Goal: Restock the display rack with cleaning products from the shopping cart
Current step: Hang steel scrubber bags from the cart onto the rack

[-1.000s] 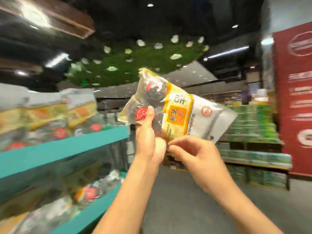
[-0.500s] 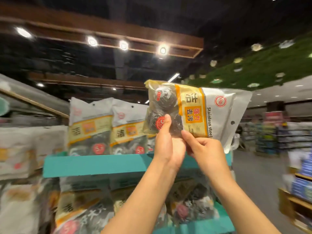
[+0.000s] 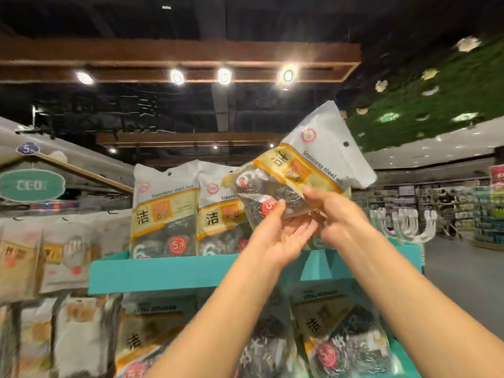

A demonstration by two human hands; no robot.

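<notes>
Half a second back I had the scourer pack (image 3: 305,170) lying level; now it stands tilted, its white header corner swung up to the right, and my view has dropped closer to the teal shelf (image 3: 174,271). My left hand (image 3: 278,236) sits under the pack's lower edge, palm up, thumb pressed on the clear front beside the red price dot — fingers curled loosely behind the plastic, grasping it. My right hand (image 3: 335,214) pinches the same lower edge from the other side, thumb on the front over the steel coils, the remaining fingers tucked behind where I cannot see them. The pack hangs above my fingertips, clear of the shelf and in front of the standing packs (image 3: 166,211), which line up just left of my left thumb. Below my wrists, more packs (image 3: 343,345) lie on the lower tier, blurred. Right of my right knuckles, pale plastic hooks (image 3: 403,222) stick out.
</notes>
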